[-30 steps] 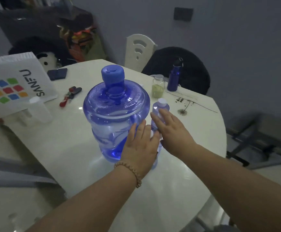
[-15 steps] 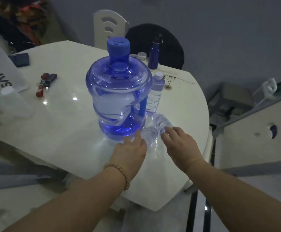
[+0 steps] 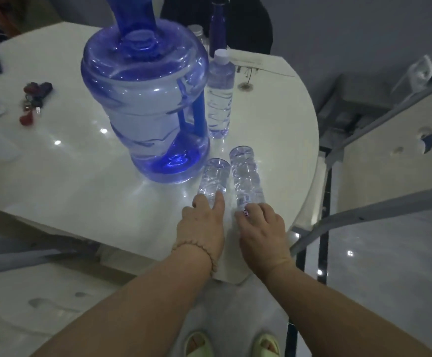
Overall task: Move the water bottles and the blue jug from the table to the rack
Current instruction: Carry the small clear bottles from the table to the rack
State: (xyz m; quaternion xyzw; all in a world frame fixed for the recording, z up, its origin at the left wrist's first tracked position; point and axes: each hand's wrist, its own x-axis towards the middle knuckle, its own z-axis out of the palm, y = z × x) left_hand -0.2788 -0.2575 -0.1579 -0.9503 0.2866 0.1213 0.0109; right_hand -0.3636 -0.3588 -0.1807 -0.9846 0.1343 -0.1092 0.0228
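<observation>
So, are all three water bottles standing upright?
No: the capped bottle beside the blue jug stands, but the left bottle and right bottle lie flat.

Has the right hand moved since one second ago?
Yes. The right hand has drawn back from beside the large translucent blue plastic jug toward the white table's near edge, gripping a lying clear plastic bottle.
</observation>
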